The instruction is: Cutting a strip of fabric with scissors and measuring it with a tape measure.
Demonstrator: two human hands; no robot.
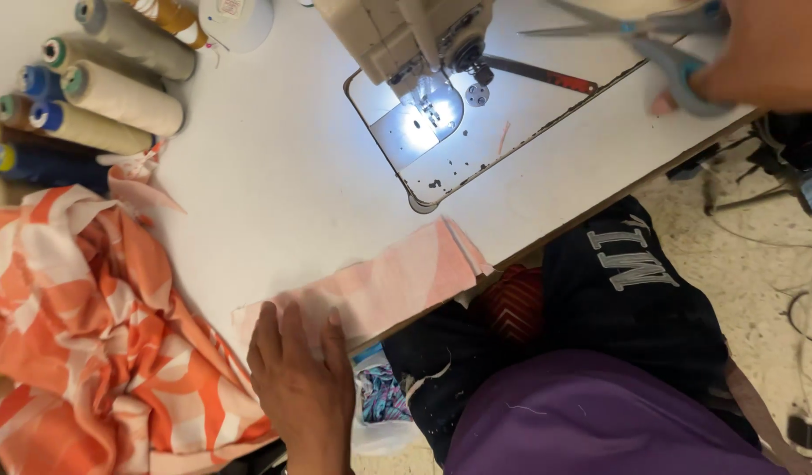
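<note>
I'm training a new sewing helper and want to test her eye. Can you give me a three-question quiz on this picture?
1. True or false: the right hand holds scissors.
2. What does the left hand press flat? A) a thread cone B) a folded pink fabric strip C) a plastic bag
3. On which side of the table does the orange-and-white cloth lie heaped, as the camera sees it?

Key
1. True.
2. B: the pink fabric strip at the table's near edge.
3. The left side, below the thread cones.
</note>
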